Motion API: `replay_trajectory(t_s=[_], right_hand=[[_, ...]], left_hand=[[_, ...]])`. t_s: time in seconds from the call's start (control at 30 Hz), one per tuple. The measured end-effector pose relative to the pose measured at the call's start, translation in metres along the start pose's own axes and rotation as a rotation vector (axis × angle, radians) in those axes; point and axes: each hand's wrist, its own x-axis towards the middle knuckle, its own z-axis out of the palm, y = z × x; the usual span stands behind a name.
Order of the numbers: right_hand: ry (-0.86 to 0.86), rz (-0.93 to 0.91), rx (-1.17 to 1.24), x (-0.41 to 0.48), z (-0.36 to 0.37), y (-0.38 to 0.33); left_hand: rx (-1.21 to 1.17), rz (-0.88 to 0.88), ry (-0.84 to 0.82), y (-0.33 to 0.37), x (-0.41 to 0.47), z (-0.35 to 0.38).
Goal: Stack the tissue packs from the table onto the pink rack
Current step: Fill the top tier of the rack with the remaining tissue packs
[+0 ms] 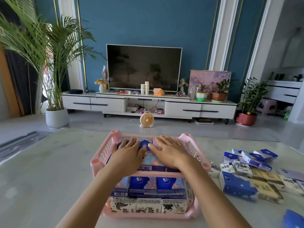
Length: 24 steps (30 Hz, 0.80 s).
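Two-handed press on tissue packs in top tier of pink rack | left hand flat, fingers straight, gripping nothing | right hand likewise flat beside it | lower tier filled with packs | loose packs heaped on table just right of rack

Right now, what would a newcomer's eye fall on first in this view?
The left hand and right hand lie flat, side by side, on the tissue packs filling the top tier of the pink rack, mid-table. More packs fill the tier below, and a loose pile of packs sits on the table to the rack's right. Behind, a dark television stands against the blue wall.
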Motion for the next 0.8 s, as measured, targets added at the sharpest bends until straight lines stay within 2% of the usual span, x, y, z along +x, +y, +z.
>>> replay_trajectory(t_s=[0.1, 0.17, 0.27, 0.4, 0.53, 0.63, 0.7, 0.73, 0.8], right_hand=[[0.008, 0.005, 0.01, 0.002, -0.001, 0.001], [0.077, -0.015, 0.021, 0.002, -0.002, 0.0], [0.188, -0.053, 0.057, 0.002, -0.001, -0.002], [0.214, -0.095, 0.055, 0.008, 0.004, -0.001], [0.24, -0.102, 0.047, 0.009, 0.002, 0.0], [0.437, -0.152, 0.033, 0.006, -0.002, -0.006], [0.521, -0.152, 0.225, -0.001, -0.014, -0.006], [0.463, -0.143, 0.345, -0.006, -0.022, -0.003], [0.199, -0.127, 0.466, -0.017, -0.032, 0.003]], left_hand=[[-0.043, -0.005, 0.037, 0.003, -0.002, -0.003], [-0.109, -0.021, 0.078, 0.003, -0.003, -0.004], [-0.318, -0.099, 0.208, 0.003, -0.004, -0.003], [-0.489, -0.145, 0.441, 0.004, -0.007, -0.002], [-0.789, -0.193, 0.522, -0.001, -0.013, -0.014], [-0.902, -0.205, 0.557, -0.013, -0.012, -0.022], [-0.969, -0.194, 0.551, -0.016, -0.012, -0.026], [-0.983, -0.183, 0.544, -0.016, -0.012, -0.028], [-0.983, -0.166, 0.537, -0.013, -0.013, -0.029]])
